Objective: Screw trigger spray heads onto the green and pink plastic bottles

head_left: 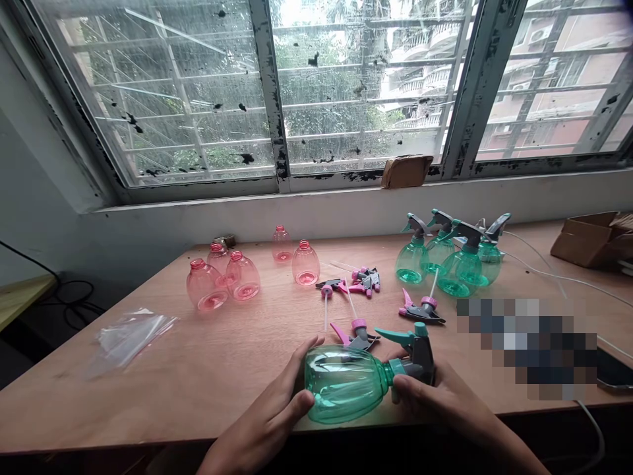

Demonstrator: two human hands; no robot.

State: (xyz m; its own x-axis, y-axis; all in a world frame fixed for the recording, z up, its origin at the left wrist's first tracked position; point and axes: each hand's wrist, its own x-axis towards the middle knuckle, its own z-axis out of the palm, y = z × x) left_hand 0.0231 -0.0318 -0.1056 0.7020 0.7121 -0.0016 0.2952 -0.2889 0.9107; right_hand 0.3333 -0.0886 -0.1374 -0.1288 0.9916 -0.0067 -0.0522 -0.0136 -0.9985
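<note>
A green spray bottle [346, 386] lies on its side in the air over the table's front edge, its base to the left. My left hand [284, 396] wraps round the base end. At the neck, my right hand [435, 389] grips the collar of the grey and teal spray head [420, 353], which is on the bottle. Just beyond are loose pink and grey spray heads with thin tubes, one [360, 335] right behind the bottle and another [424, 309] to its right. Further back, more pink and grey spray heads [363, 280] lie in a heap.
Several pink bottles without heads [242, 277] stand at the back left. Several green bottles with spray heads [462, 267] stand at the back right. Clear plastic bags [131, 336] lie at left. A cardboard box [591, 241], white cables and a blurred patch are at right.
</note>
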